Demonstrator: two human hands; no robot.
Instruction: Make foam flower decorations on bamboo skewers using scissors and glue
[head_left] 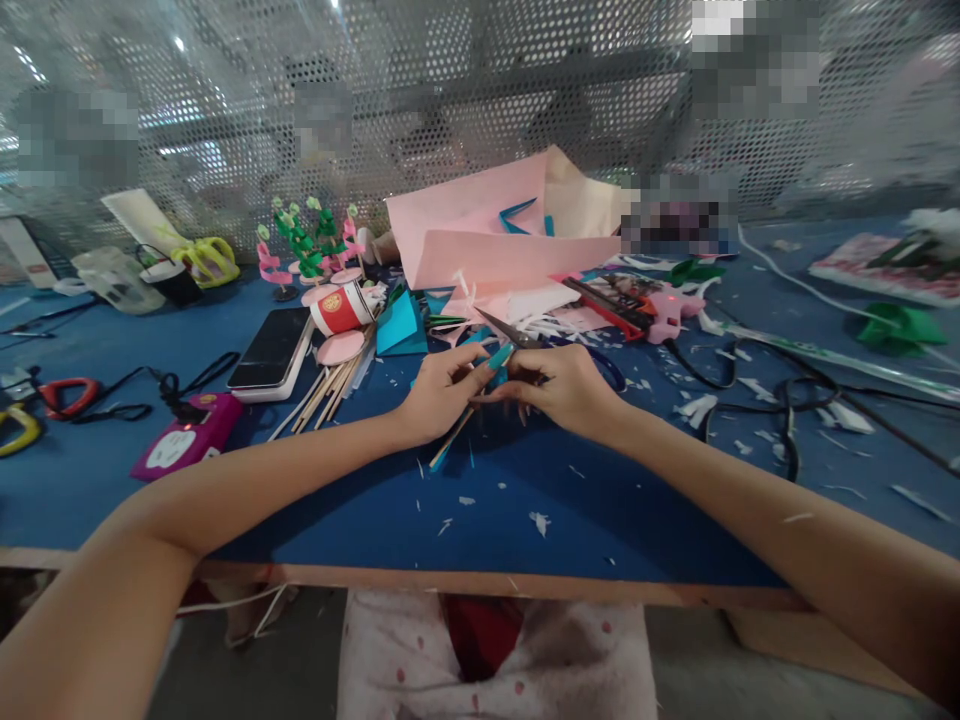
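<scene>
Left hand (444, 392), centre of the frame: thumb and fingers were pinched on a small, pointed piece of glossy blue paper (499, 358). A slim, straight wooden stick (453, 438) slanted down from beneath the fingers. Right hand (570, 390), just beside: its fingers were curled inward at the same paper; what they gripped could not be told. Scissors (513, 330) with tapered metal blades showed behind its knuckles. Outward, left of centre: a folded blue card (402, 325), a bundle of thin round sticks (330, 392), a red-and-white cylinder (343, 309) and a flat, smooth-faced phone (271, 348). Further left: a boxy purple device (187, 436). Above centre: large, creased sheets of matte pink paper (487, 258). Right of centre: a pink glue gun (672, 312) with a smooth, rounded body, and curving black cable (789, 425). Ragged white scraps (539, 522) dotted the blue tabletop (345, 530). Upper frame: perforated metal mesh (480, 90).
</scene>
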